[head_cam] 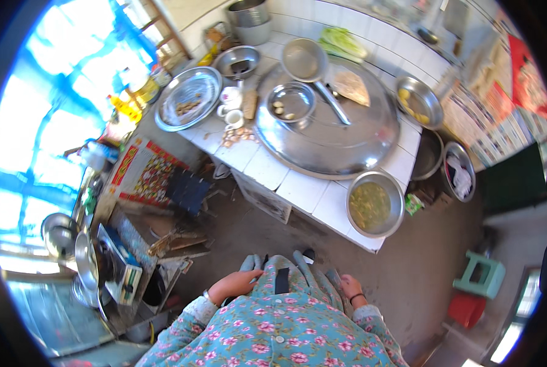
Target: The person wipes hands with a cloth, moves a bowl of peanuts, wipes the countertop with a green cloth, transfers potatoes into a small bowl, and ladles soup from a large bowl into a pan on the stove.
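Note:
My left hand (237,285) closes on the front of the blue flowered garment (278,321) I wear. At its other side my right hand (350,286) has curled fingers against the cloth edge; its grip is partly hidden. Before me, a white-tiled counter (253,163) carries a large round metal lid (337,149). On the lid are a long-handled metal ladle (303,59), a shallow metal bowl (291,102) with several pale pieces, and a bag of grainy food (350,87). A metal basin (375,204) of greenish soup with bits stands at the counter's near right corner.
White cups (233,118), garlic cloves (237,136) and a wide metal basin (188,98) occupy the counter's left. Leafy greens (342,43) lie behind the lid. A gas stove (122,270) stands at left. A green plastic stool (480,274) and a red bucket (467,309) are at right.

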A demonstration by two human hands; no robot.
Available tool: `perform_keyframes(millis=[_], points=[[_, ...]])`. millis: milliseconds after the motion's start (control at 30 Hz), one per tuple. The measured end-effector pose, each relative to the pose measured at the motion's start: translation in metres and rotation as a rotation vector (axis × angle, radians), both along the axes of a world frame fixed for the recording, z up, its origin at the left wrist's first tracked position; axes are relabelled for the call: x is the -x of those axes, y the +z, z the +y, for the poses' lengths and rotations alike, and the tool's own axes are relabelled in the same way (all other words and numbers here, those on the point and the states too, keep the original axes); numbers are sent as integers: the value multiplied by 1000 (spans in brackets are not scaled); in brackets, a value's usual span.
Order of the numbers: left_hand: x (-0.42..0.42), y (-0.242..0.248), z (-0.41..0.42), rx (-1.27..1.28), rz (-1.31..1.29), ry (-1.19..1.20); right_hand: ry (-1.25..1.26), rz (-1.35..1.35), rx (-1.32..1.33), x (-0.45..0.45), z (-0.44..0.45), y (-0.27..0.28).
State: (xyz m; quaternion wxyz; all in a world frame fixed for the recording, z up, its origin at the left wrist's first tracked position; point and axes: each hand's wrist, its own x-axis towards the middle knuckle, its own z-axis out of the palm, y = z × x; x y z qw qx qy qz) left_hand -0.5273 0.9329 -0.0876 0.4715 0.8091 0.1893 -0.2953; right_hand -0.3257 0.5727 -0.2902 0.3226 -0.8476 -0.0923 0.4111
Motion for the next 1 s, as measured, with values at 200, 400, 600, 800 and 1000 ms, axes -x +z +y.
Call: perform_keyframes(millis=[200,400,600,800,1000], points=[[-28,-23,-45,14,-456,44,-131,55,-69,-39,-71,-36],[-22,-13,-43,172,-97,160,-12,178,-68,-74,-62,-22],[3,-3,-49,-44,96,177,183,113,16,-109,-58,-57],[28,-3,-48,-204,-8,385,303,91,23,-135,-37,-92],[82,12,12,-312,-214,992,353,148,36,-110,49,-40]])
